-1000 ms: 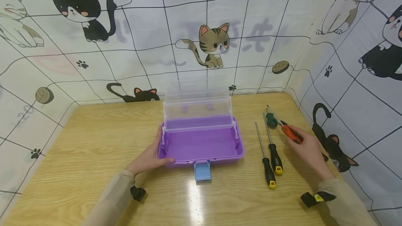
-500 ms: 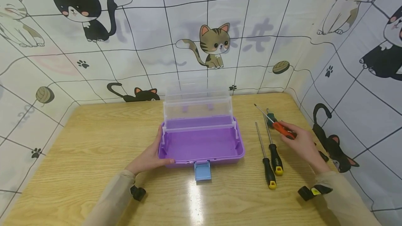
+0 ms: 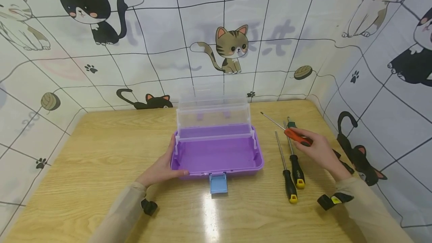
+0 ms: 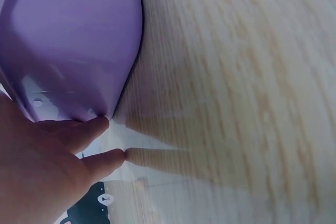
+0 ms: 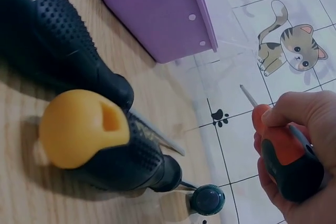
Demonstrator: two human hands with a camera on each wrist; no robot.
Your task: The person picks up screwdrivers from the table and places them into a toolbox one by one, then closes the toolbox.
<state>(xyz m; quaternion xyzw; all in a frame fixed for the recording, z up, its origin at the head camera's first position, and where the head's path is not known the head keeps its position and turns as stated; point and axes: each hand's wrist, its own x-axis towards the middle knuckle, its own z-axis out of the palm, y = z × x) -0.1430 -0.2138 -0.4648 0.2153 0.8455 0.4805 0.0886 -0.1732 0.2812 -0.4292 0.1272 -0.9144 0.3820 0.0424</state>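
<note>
A purple plastic storage box (image 3: 216, 156) with its clear lid (image 3: 212, 117) raised stands mid-table, a blue latch (image 3: 218, 183) hanging at its front. My left hand (image 3: 162, 168) holds the box's left front corner, thumb on the front rim. In the left wrist view, fingertips (image 4: 100, 124) lie against the purple side wall. My right hand (image 3: 317, 153) grips an orange-and-black screwdriver (image 3: 293, 135) by its handle, in the air right of the box. Its shaft points up and left, and the right wrist view shows the thumb (image 5: 291, 108) along the handle.
Two black screwdrivers with yellow ends (image 3: 290, 186) lie side by side right of the box. Behind them is a green-handled screwdriver (image 3: 291, 124), partly covered. A dark object (image 3: 344, 161) shows beyond the right hand. Cat-patterned cloth (image 3: 152, 59) lines the table's back and sides.
My right hand has brought the orange-and-black screwdriver leftward toward the box, its shaft passing over the other screwdrivers. The left hand stays on the box corner.
</note>
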